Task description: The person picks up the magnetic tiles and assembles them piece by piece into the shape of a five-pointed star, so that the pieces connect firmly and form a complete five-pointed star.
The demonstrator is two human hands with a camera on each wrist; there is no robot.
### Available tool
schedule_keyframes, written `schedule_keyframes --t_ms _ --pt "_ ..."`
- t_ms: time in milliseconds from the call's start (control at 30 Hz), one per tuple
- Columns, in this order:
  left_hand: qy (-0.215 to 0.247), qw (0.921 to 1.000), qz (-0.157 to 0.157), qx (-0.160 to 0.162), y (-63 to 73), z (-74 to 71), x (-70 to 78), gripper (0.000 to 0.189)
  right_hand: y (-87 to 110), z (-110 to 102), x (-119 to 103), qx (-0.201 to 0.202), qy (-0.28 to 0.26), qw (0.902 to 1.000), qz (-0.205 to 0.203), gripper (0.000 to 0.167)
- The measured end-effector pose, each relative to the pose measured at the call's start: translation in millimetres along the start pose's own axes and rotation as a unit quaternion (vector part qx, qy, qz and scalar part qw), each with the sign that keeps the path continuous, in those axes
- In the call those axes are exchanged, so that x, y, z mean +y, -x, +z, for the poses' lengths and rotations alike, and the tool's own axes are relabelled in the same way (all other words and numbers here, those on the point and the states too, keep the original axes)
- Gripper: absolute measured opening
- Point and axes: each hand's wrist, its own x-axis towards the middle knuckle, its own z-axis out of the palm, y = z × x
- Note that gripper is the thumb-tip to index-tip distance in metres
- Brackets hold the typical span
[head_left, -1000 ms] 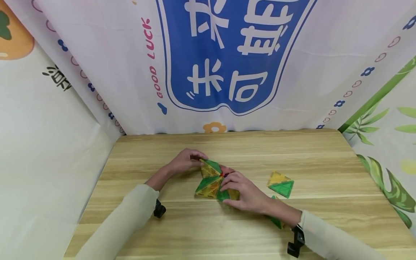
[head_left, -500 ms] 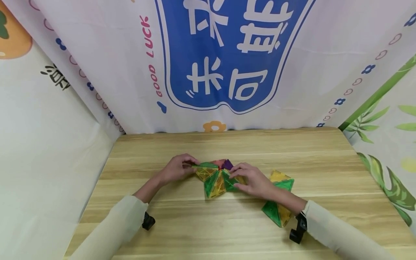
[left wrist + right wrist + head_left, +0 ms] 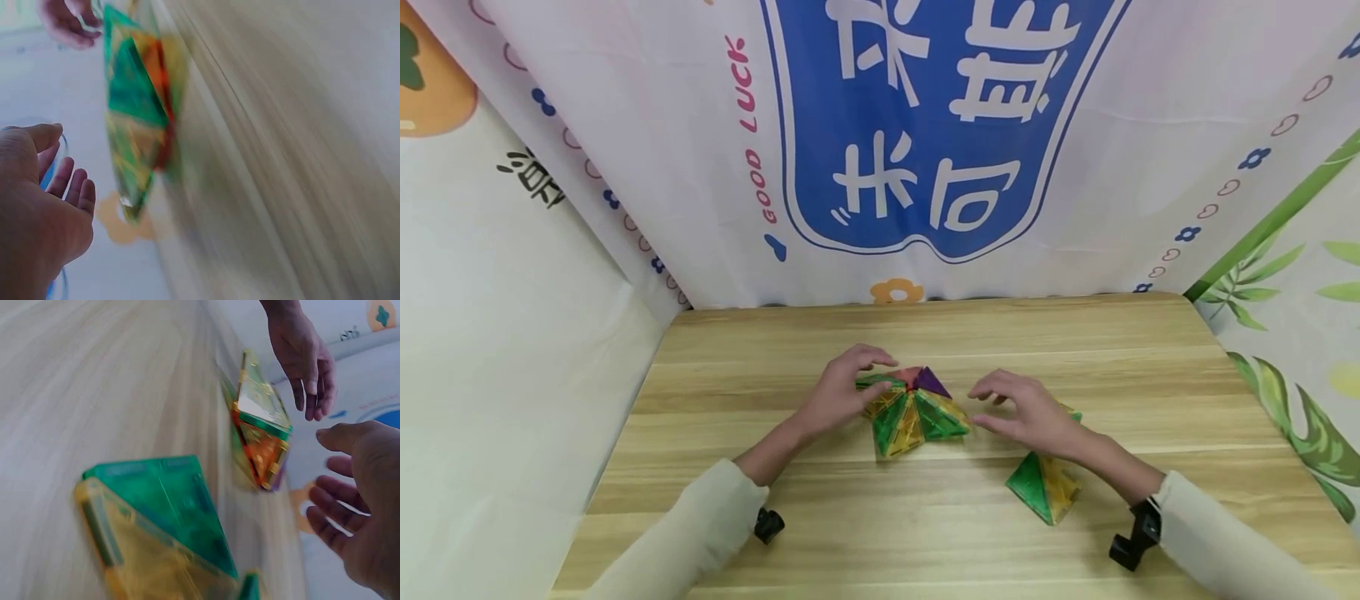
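A low, faceted cluster of triangular magnetic tiles (image 3: 908, 421), mostly green and yellow with red and purple at the back, stands on the wooden table. My left hand (image 3: 844, 392) hovers over its left side, fingers bent loosely. In the left wrist view this hand (image 3: 47, 200) appears apart from the blurred cluster (image 3: 134, 94). To the cluster's right, my right hand (image 3: 1030, 415) hangs with thumb and fingers spread and nothing between them. The right wrist view shows that hand (image 3: 359, 494) clear of the tiles, and the cluster (image 3: 259, 428) between both hands.
On the right lies a flat green and yellow tile pair (image 3: 1043, 490). Another pair (image 3: 1067, 412) is mostly hidden behind my right hand. The wooden table (image 3: 880, 533) ends at a printed curtain (image 3: 1097, 267) behind.
Both hands have let go of the tile cluster. My right hand has drawn off to the right, my left has lifted above the left side. The cluster has turned, and its purple tile now shows.
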Motion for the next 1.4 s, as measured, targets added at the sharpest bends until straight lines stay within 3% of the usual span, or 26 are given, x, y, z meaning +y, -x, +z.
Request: schedule_keyframes --t_ms 233,500,667,833,1033,1167,1400 --pt "0.012 0.9974 0.031 -0.064 -7.3 38.3 42.9 0.031 29.0 -22.9 1.1 -0.06 0.018 0.9929 0.101 0.031" --pt "0.028 0.9861 0.031 -0.161 -12.3 78.2 74.9 0.035 56.6 -37.4 3.5 -0.089 0.004 0.9857 0.143 0.04" --pt "0.024 0.9732 0.021 -0.228 -10.4 99.8 79.7 0.038 68.7 -45.9 0.9 -0.1 0.0 0.9778 0.184 0.038" --pt "0.041 0.9623 0.001 -0.269 -5.8 114.8 80.2 0.042 77.9 -51.4 -0.9 -0.118 -0.011 0.9645 0.236 0.039" --pt "0.048 0.9524 -0.027 -0.3 -3.9 127.2 81.3 0.053 86.3 -55.0 -2.4 -0.132 -0.008 0.9525 0.274 0.043" --pt "0.061 0.9446 -0.063 -0.316 -2.8 133.4 81.8 0.062 89.0 -54.8 -4.9 -0.128 0.012 0.9461 0.297 0.043" --pt "0.091 0.9367 -0.12 -0.316 -0.4 140.5 80.8 0.066 92.4 -49.9 -8.6 -0.122 0.054 0.935 0.328 0.046"
